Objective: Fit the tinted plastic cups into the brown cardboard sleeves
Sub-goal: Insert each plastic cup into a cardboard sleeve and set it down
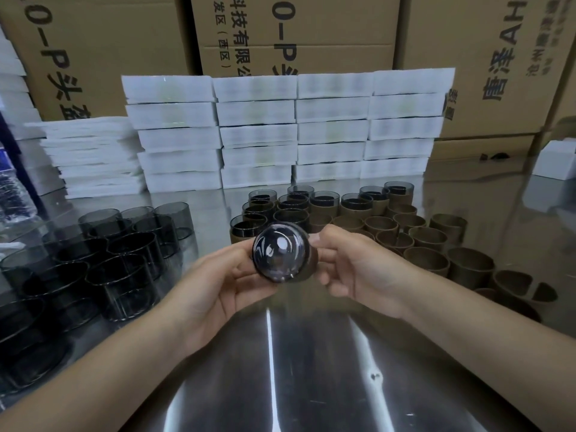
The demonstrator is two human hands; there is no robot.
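My left hand (224,275) curls its grip round the cup (278,251), my right hand (352,269) round the sleeve (311,260), above the table (311,353); the cup seems nearly seated; next, press it squarely home.

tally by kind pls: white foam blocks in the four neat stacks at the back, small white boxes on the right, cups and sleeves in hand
white foam blocks: 20
small white box: 1
tinted cup, in left hand: 1
cardboard sleeve, in right hand: 1
total: 23
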